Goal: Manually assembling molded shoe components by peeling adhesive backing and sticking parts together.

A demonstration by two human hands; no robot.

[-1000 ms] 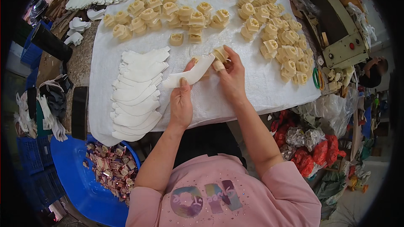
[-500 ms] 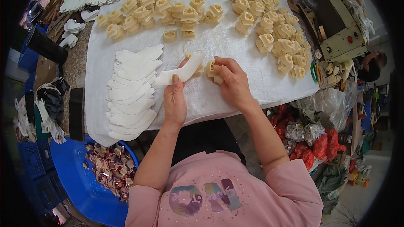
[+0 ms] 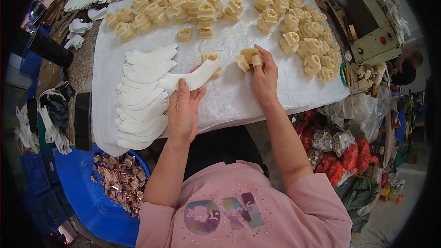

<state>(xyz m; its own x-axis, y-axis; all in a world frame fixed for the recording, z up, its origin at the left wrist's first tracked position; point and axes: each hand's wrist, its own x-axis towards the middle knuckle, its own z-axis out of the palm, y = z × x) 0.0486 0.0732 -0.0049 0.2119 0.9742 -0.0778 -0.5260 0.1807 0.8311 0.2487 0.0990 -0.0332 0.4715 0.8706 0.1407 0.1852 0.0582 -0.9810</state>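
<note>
Between the thumb and fingers of my left hand (image 3: 184, 110) is a curved white flat piece (image 3: 193, 79), held just above the cloth. One end of it reaches over a beige molded part (image 3: 210, 57), which it partly covers. My right hand (image 3: 265, 76) grips another beige molded part (image 3: 250, 56), its hollow shape tilted and lifted from the cloth. Beside my left hand lies an overlapping row of similar white flat pieces (image 3: 140, 103). A single beige block (image 3: 185, 35) sits apart, farther up the cloth.
Beige molded parts crowd the far side (image 3: 177, 7) and right side (image 3: 312, 46) of the white cloth (image 3: 257, 101). A blue tub (image 3: 76, 183) of shiny scraps stands at lower left. A machine with a red button (image 3: 376, 43) is at right, with red bags (image 3: 349, 160) below.
My right hand has lifted and turned its beige part, moving it up and right. My left hand, with the white piece, has shifted left and down, uncovering more of the beige part beneath.
</note>
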